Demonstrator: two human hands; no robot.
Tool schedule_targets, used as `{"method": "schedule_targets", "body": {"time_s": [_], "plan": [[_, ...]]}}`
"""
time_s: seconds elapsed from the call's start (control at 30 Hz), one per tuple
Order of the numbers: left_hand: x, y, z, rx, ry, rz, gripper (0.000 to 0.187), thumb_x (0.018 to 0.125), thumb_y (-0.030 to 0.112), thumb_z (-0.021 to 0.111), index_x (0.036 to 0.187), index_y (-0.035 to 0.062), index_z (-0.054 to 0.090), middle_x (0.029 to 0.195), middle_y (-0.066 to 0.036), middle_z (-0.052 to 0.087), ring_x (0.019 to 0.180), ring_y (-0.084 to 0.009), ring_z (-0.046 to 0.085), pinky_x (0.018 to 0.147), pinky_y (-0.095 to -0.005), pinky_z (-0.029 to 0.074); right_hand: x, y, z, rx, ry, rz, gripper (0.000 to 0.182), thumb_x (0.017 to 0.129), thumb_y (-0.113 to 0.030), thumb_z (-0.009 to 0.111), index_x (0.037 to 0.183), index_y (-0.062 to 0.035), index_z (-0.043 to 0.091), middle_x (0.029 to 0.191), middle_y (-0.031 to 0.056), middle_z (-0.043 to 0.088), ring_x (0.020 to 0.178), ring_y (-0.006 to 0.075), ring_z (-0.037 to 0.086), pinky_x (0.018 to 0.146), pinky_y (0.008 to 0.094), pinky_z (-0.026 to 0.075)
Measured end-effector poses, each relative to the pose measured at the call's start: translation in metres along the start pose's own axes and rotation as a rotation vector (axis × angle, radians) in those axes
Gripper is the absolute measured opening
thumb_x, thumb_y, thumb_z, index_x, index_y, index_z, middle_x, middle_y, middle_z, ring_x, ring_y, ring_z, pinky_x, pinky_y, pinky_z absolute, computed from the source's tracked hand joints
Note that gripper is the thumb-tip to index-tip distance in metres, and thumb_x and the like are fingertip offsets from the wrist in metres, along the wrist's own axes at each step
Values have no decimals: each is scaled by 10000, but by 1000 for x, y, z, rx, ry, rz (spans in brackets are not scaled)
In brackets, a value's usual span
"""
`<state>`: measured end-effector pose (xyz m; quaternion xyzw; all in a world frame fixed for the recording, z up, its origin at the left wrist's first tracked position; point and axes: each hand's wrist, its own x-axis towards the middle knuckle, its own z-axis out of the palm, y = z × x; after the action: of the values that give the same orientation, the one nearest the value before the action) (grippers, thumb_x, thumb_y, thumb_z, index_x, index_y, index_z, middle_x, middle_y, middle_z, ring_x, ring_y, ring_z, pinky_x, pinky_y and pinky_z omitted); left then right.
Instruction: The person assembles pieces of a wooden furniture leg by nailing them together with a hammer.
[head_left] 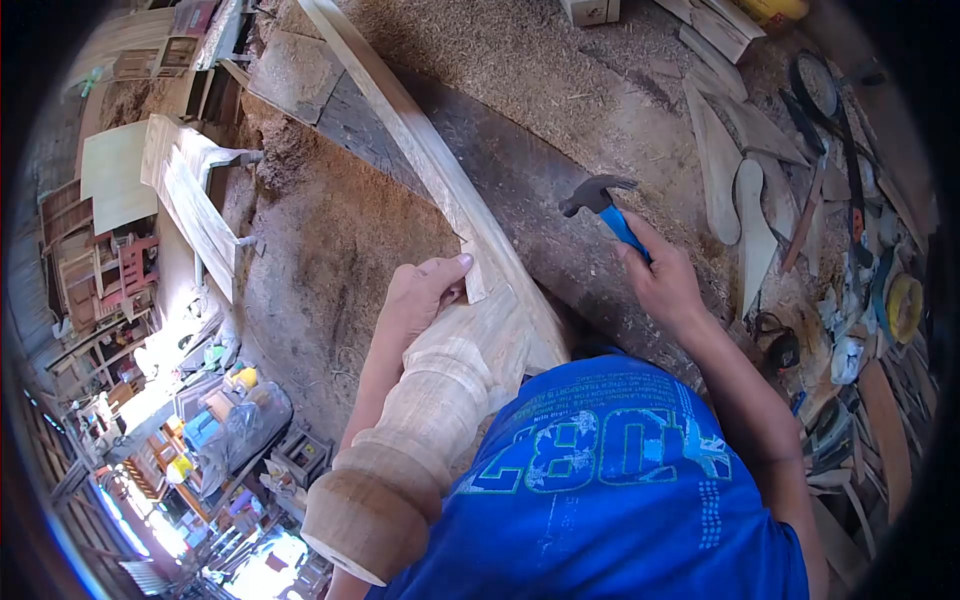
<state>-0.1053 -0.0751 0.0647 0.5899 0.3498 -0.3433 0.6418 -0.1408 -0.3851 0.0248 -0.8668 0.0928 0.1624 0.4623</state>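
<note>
A turned wooden leg point(415, 430) lies across my lap, joined at its squared end to a long pale wooden rail point(420, 135) that runs up to the top left. My left hand point(425, 290) is at the joint, thumb and fingers pinched on a small wood piece point(475, 270) set against the rail. To the right, my right hand point(665, 270) grips a claw hammer point(610, 215) by its blue handle. The hammer's dark head is raised, apart from the wood.
Under the rail lies a dark plank point(500, 170) on sawdust-covered ground. Flat wood offcuts point(715, 165), a yellow tape roll point(905, 308) and tools are at the right. Pale boards point(195, 190) and stacked furniture parts stand at the left.
</note>
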Motion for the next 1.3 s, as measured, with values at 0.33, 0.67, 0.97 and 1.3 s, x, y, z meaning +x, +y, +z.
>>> {"method": "schedule_targets", "body": {"time_s": [0.33, 0.67, 0.97, 1.3], "plan": [[-3, 3, 5, 21, 42, 0, 290, 889, 257, 757, 874, -24, 686, 745, -33, 625, 645, -90, 542, 607, -258, 421, 23, 22, -4, 8, 39, 95, 408, 961, -196, 612, 1362, -127, 586, 1011, 264, 678, 946, 450, 667, 809, 467, 525], [3, 33, 10, 572, 56, -4, 368, 830, 341, 786, 760, -13, 710, 741, -43, 669, 653, -106, 574, 626, -261, 441, 61, 49, -25, -332, 120, 110, 386, 972, -186, 610, 1331, -43, 605, 1047, 264, 698, 983, 411, 697, 852, 439, 525], [13, 41, 13, 981, -2, 89, 335, 793, 287, 735, 626, 3, 670, 586, -35, 603, 571, -112, 551, 589, -287, 447, 57, 53, -17, -355, 133, 124, 376, 992, -249, 556, 1335, -95, 571, 1024, 249, 695, 971, 463, 654, 837, 562, 507], [11, 47, 16, 1029, 25, 62, 380, 785, 327, 726, 630, -18, 689, 560, -54, 608, 535, -134, 531, 550, -314, 427, 58, 53, -17, -329, 129, 112, 360, 995, -234, 545, 1316, -75, 579, 1059, 256, 687, 996, 464, 648, 850, 559, 502]]}}
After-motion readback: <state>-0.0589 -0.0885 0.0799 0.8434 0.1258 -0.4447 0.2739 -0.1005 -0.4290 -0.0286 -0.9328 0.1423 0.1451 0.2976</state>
